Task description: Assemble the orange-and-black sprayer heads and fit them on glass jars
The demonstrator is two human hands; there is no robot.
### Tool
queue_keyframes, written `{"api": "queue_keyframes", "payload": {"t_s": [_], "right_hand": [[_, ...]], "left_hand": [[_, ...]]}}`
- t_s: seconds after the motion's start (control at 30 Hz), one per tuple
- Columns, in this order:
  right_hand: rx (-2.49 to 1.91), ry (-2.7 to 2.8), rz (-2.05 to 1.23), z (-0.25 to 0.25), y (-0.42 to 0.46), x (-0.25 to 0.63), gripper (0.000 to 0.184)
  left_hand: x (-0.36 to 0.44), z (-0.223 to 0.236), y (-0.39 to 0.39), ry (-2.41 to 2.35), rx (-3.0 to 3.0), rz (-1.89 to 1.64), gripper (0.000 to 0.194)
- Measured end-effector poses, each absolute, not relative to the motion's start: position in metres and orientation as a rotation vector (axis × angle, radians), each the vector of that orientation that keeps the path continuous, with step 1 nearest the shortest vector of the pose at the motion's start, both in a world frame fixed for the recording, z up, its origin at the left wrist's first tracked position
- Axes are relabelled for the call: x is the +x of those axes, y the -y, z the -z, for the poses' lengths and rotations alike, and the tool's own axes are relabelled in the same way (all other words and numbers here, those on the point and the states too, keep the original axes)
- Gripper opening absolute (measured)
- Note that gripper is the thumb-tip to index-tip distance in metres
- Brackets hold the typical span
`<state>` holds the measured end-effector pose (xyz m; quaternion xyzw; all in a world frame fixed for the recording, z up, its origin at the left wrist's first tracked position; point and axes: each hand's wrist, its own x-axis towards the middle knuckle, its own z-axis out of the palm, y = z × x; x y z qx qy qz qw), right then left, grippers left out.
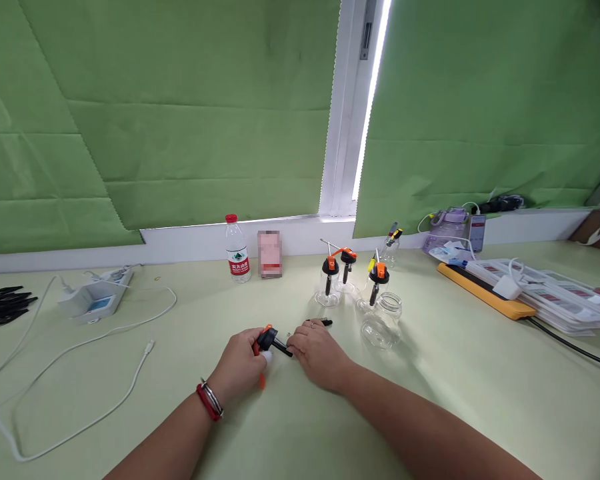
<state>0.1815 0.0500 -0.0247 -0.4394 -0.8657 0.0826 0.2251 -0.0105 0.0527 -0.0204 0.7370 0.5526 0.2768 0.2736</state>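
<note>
My left hand point(240, 365) is closed around a black and orange sprayer head point(267, 339), its black tube slanting down to the right. A white round part shows under the fingers, with an orange piece below it. My right hand point(316, 352) rests low on the table at the tube's end, fingers bent and close together. Whatever lies under those fingertips is hidden. Just beyond them is a small black part with a spring point(325, 322). Farther back stand clear bottles with similar black and orange heads point(379, 275). An open clear jar point(381, 321) sits right of my right hand.
A water bottle point(238, 250) and a blurred pink box point(270, 255) stand by the wall. Screwdrivers stand in a clear container point(391, 250). At left lie a power strip point(97, 297) and a white cable point(140, 377); at right, a yellow-black bar point(485, 291) and stacked plastic cases point(555, 293).
</note>
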Motion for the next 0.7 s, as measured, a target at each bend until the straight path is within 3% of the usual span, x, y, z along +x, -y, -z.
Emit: {"api": "queue_keyframes", "payload": {"t_s": [0.33,0.47,0.7], "right_hand": [[-1.348,2.033,-0.694,0.025,-0.042,0.177,0.014],[-1.222,1.847,-1.053,0.021,-0.047,0.185,0.009],[-1.256,1.635,-1.492,0.016,-0.045,0.182,0.015]], "left_hand": [[-0.008,0.010,-0.043,-1.205,2.111,-0.619,0.013],[-0.008,0.007,-0.039,-1.163,2.168,-0.512,0.010],[-0.003,0.001,-0.029,-0.913,2.370,-0.326,0.023]]}}
